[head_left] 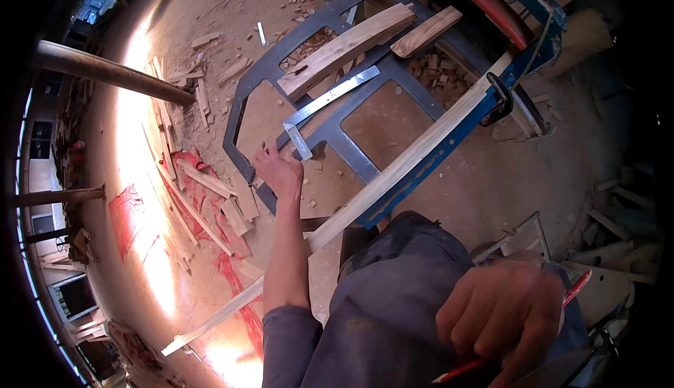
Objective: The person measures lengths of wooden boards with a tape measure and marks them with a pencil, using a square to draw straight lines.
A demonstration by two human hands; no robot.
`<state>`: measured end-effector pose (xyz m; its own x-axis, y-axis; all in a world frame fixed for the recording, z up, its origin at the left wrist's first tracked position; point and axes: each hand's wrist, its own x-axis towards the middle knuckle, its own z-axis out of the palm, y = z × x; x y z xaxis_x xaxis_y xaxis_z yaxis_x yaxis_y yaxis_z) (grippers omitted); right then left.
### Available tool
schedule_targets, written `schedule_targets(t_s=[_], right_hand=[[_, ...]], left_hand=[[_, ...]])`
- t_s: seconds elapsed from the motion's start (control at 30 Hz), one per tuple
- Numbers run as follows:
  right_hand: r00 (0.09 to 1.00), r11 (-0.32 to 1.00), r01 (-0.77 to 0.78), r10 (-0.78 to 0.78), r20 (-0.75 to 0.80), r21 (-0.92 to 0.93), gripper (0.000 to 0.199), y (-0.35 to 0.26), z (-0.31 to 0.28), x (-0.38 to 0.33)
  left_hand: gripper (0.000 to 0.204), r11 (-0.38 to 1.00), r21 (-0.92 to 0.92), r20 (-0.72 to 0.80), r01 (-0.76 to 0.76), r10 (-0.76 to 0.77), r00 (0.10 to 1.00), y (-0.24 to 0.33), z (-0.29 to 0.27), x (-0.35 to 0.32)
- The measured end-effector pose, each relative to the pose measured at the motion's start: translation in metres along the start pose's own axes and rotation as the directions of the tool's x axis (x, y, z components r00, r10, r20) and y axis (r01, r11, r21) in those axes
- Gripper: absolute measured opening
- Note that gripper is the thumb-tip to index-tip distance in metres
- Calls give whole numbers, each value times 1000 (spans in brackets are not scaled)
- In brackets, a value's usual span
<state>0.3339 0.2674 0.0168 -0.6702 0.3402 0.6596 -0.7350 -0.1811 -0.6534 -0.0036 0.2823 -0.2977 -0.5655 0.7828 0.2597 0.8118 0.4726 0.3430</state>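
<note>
My left hand (279,172) reaches over the near left part of a dark grey frame (351,150) with large cut-outs. Its fingers are spread and bent a little at the frame's edge; whether they touch it I cannot tell. Right beside them a metal try square (333,99) lies across the frame. Beyond it rest a curved wooden piece (344,49) and a shorter wooden block (427,31). Close to my body at the lower right, my right hand (502,311) is closed around a slim red pencil-like stick (577,288), which shows at both sides of the fist.
A long pale wooden strip (414,160) runs diagonally along a blue steel beam (428,172), with a black clamp (500,100) near its far end. Wooden offcuts (210,184) and red sheeting (126,216) lie on the floor at left. A round post (116,70) juts in.
</note>
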Motion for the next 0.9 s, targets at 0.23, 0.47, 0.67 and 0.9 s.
schedule_targets(t_s=[0.23, 0.47, 0.67, 0.9], right_hand=[[982, 960, 63, -10, -190, 272, 26, 10, 12, 16], [996, 957, -11, 38, -86, 290, 29, 19, 7, 33], [994, 941, -112, 104, 41, 320, 31, 29, 10, 45], [998, 935, -15, 36, -52, 353, 28, 48, 25, 57]], left_hand=[[47, 992, 106, 201, -61, 39, 979, -38, 12, 6], [42, 1000, 20, 272, -18, 12, 962, -60, 3, 24], [40, 997, 27, 223, -71, 64, 973, -66, -4, 13], [41, 996, -66, 140, -55, 64, 988, -83, -5, 7]])
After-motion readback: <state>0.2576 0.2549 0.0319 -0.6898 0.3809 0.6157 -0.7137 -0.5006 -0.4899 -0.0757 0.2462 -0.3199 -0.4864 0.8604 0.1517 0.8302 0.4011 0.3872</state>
